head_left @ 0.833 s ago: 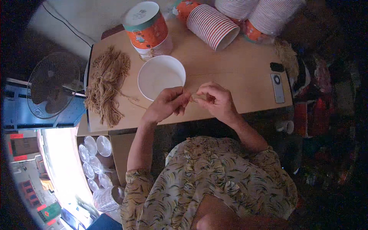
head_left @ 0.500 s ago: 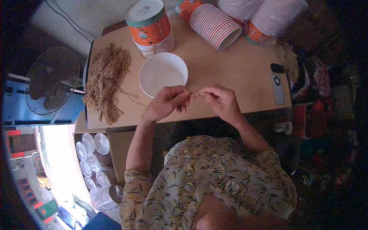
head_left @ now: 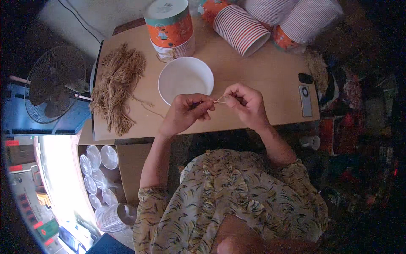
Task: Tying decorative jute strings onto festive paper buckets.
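Observation:
My left hand [head_left: 188, 111] pinches one end of a thin, light piece of twine [head_left: 218, 100], in front of the near rim of a white paper bucket [head_left: 186, 78]. My right hand [head_left: 247, 105] pinches the same twine a little to the right, with a short stretch showing between both sets of fingertips. The bucket rests on the table with its mouth facing up. To its left lies a bundle of brown twine [head_left: 120, 89], from which one loose strand trails toward my left wrist.
Behind the bucket stands an upside-down stack of orange and green paper buckets [head_left: 170, 31]. Striped bucket stacks [head_left: 241, 29] lie at the back right. A phone [head_left: 305, 100] and a small black object [head_left: 305, 78] sit near the table's right edge. A fan [head_left: 55, 82] is at the left.
My right hand has shifted slightly right and up, turning its fingers, and the twine between my hands now shows as a small loop. My left hand keeps its pinch.

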A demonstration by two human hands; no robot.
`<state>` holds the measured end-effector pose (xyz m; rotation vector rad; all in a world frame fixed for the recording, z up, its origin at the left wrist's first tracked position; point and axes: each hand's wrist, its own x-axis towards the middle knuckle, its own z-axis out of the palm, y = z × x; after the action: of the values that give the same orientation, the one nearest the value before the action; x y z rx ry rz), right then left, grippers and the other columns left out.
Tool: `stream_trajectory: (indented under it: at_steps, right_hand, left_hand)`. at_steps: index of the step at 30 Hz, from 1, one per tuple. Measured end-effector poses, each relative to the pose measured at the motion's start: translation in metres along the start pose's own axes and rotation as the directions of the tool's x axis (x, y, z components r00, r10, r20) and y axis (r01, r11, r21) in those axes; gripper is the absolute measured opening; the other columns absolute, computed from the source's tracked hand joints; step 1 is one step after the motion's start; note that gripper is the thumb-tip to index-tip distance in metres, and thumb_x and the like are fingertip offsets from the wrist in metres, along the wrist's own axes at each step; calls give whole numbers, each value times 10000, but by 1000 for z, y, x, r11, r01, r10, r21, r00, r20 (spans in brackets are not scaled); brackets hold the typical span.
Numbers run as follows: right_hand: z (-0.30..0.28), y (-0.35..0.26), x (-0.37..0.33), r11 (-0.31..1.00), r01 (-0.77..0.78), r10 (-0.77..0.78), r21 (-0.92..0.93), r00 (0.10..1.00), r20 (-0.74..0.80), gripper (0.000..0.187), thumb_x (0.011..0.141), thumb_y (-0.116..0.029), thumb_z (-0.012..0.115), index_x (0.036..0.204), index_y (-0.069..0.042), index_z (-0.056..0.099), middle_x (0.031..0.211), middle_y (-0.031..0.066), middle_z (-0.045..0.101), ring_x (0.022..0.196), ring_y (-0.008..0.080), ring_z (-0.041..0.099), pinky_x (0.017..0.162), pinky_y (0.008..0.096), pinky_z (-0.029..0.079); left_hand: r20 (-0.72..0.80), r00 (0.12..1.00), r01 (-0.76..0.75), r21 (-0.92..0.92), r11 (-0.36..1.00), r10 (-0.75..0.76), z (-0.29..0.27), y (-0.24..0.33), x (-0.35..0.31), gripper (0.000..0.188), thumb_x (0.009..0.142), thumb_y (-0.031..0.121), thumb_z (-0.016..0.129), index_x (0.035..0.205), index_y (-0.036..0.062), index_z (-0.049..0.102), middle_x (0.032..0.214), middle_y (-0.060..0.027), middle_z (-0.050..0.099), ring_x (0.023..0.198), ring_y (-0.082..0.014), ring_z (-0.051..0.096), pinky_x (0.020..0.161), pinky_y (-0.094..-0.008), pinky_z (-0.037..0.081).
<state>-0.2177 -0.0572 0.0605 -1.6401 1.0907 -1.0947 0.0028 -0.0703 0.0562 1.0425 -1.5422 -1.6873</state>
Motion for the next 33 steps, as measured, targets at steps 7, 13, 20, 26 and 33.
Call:
stream_trajectory:
  at_steps: [7, 13, 20, 26, 33]
  right_hand:
    - [8, -7, 10, 923, -290, 265, 252, 956, 129, 155, 920, -198, 633, 905, -48, 598, 746, -50, 559, 622, 18, 461, 537, 202, 377]
    - [14, -2, 13, 951, -203, 163, 236, 971, 177, 156, 956, -192, 593, 957, -38, 566, 768, -34, 523, 583, 20, 441, 503, 181, 354]
    - [18, -2, 15, 649, -461, 370, 606, 887, 278, 147, 924, -203, 632, 923, -71, 567, 720, -16, 532, 509, 17, 396, 431, 182, 316]
    - [26, 7, 16, 578, -532, 445, 618, 841, 307, 133, 893, -165, 658, 922, -64, 576, 696, -8, 518, 453, 23, 353, 390, 188, 273]
    - [34, 9, 15, 621, -559, 459, 550, 828, 323, 115, 890, -157, 650, 879, -66, 582, 646, -20, 486, 458, 29, 361, 388, 193, 269]
  left_hand:
    - [-75, 994, -87, -85, 993, 80, 3, -9, -8, 175, 947, 94, 617, 1055, -37, 660, 848, -53, 687, 740, -93, 657, 652, -230, 546]
    - [-171, 980, -107, -10, 994, 104, 1, -19, -15, 153, 933, 75, 630, 1034, -34, 664, 830, -56, 683, 746, -100, 661, 663, -233, 547]
    - [-211, 963, -161, 55, 985, 169, 3, -19, -17, 113, 905, 48, 657, 983, -29, 682, 818, -43, 676, 728, -114, 658, 666, -242, 539]
    - [-282, 896, -303, 176, 937, 343, 9, -33, -17, 143, 863, 2, 688, 1006, 6, 689, 855, -43, 694, 771, -114, 661, 694, -245, 536]
    - [-442, 835, -337, 64, 939, 329, 18, -40, -16, 157, 841, -10, 707, 996, 7, 690, 892, -43, 703, 805, -99, 661, 714, -245, 542]
